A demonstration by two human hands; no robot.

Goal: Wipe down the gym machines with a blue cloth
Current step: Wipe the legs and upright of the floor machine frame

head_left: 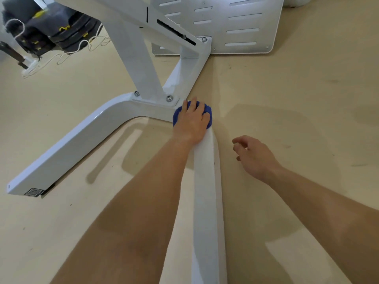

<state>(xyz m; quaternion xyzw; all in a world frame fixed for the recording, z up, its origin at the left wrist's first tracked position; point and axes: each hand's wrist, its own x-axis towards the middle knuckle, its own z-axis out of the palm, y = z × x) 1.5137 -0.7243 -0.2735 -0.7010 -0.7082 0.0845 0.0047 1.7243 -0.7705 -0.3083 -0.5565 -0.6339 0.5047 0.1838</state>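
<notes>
A white gym machine frame (86, 136) stands on the beige floor, with a curved base leg running left and another leg (207, 191) running toward me. My left hand (191, 121) presses a bunched blue cloth (208, 111) onto the base where the two legs meet, just below the bolted upright post (139, 64); the fingers lie spread over the cloth. My right hand (254, 156) hovers above the floor to the right of the near leg, fingers loosely curled and holding nothing.
A white slotted footplate (235, 25) lies on the floor at the back. Dark stacked weights (51, 27) and a loose white cord (67, 52) sit at the far left. Bare floor stretches to the right.
</notes>
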